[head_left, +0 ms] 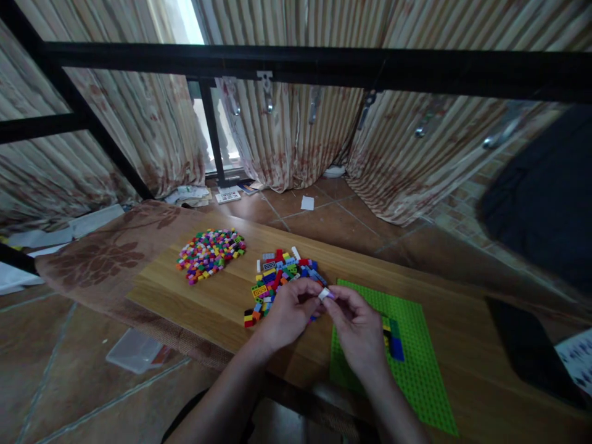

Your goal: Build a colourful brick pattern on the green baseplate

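My left hand point(287, 313) and my right hand point(359, 327) meet over the table, fingertips pinched together. Between them is a small white toy brick point(324, 293) with a bit of purple beside it; whether these are one piece or two I cannot tell. Just beyond and left of my left hand lies a pile of mixed toy bricks point(289, 271), partly covered by that hand. Under my right hand is a green baseplate point(419, 357). Blue, green and yellow bricks point(396, 349) sit on the baseplate, partly hidden behind my right hand.
Farther left, a heap of small colourful bricks point(210, 253) lies on the wooden table point(176, 308). A dark flat object point(527, 345) and a printed sheet point(578, 361) are at the right. A black metal bar point(296, 61) crosses above, before striped curtains. A clear plastic container point(134, 350) lies on the floor.
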The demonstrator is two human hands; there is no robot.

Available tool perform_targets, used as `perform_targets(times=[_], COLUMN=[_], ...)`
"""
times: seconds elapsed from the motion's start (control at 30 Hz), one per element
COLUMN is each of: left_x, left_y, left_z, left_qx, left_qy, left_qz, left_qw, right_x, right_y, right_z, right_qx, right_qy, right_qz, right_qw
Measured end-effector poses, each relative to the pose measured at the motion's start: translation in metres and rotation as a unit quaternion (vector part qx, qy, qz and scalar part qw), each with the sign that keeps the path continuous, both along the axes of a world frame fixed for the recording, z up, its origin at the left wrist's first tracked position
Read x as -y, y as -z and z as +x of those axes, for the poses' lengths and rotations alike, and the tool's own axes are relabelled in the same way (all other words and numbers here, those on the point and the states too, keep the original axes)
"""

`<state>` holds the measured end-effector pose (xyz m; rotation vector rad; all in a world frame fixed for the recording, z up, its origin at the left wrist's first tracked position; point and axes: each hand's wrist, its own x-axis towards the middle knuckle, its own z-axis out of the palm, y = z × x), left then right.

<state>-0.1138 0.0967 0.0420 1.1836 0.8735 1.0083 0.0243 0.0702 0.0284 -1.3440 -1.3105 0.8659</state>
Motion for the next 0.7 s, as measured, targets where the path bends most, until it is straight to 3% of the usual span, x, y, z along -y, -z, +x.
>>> perform_targets(times=[0.17,0.43,0.57,0.7], left_x=[0.000,0.004,0.002,-0.003], left_y=[0.001,-0.002,0.002,0.005], left_z=[0.005,0.006,0.002,0.001], left_qx=[-0.012,-0.131,-0.135,-0.083], left_qy=[0.011,0.011,0.008,-0.032], left_qz=[0.035,0.149,0.143,0.075], left_qw=[0.999,0.980,0.980,0.993], right_x=[-0.001,0.002,0.002,0.001], right_y=[0.000,-0.007,-0.008,-0.007], right_z=[0.002,0.008,0.011,0.014], right_qx=[-0.029,0.048,0.109,0.123], right_qy=[0.004,0.006,-0.007,0.000], right_qz=[0.004,-0.004,-0.009,0.001], right_qw=[1.000,0.999,0.994,0.992])
